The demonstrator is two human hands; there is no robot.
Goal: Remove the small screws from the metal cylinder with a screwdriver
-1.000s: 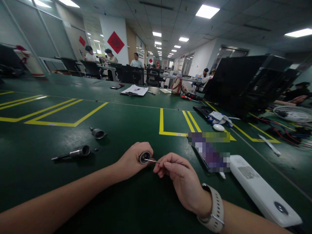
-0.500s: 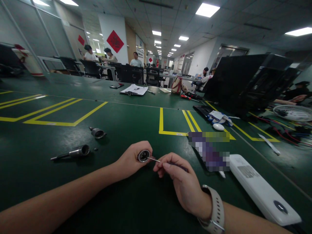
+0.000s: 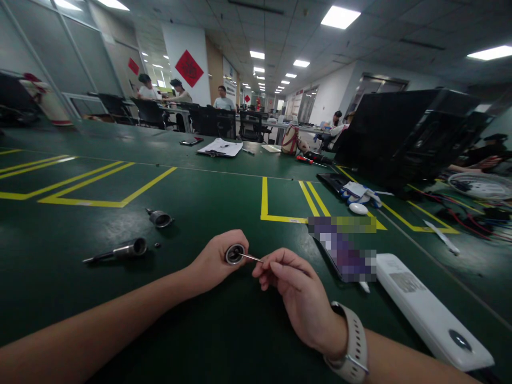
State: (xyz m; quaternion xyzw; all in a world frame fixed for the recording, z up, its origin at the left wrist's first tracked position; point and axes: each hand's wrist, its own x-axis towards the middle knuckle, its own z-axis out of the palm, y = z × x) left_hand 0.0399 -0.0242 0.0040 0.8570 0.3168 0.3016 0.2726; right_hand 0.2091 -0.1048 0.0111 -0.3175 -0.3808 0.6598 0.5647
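Wrapped in my left hand (image 3: 218,261) is a hollow metal cylinder (image 3: 233,254), its round open end turned toward me. The thin shaft of a small screwdriver (image 3: 252,258) reaches into that opening. My right hand (image 3: 294,293) pinches it between thumb and fingers; the handle is hidden behind the hand, and the tip is lost inside the cylinder. Left of my hands, a metal cylinder with a long rod (image 3: 120,250) lies on its side on the green table. A shorter metal cup-shaped part (image 3: 160,218) lies beyond it, with a tiny dark piece (image 3: 157,245) nearby.
To the right lie a phone-like slab (image 3: 340,250), partly blurred, and a long white device (image 3: 432,312). Farther back are a clipboard (image 3: 220,147), a red-handled screwdriver (image 3: 306,159), gloves (image 3: 362,193) and a big black case (image 3: 404,138). Yellow tape (image 3: 280,218) marks the table; people sit beyond.
My right hand has rolled and its fingers have shifted on the screwdriver, whose dark handle no longer shows. The shaft still sits in the cylinder, which has moved very slightly left.
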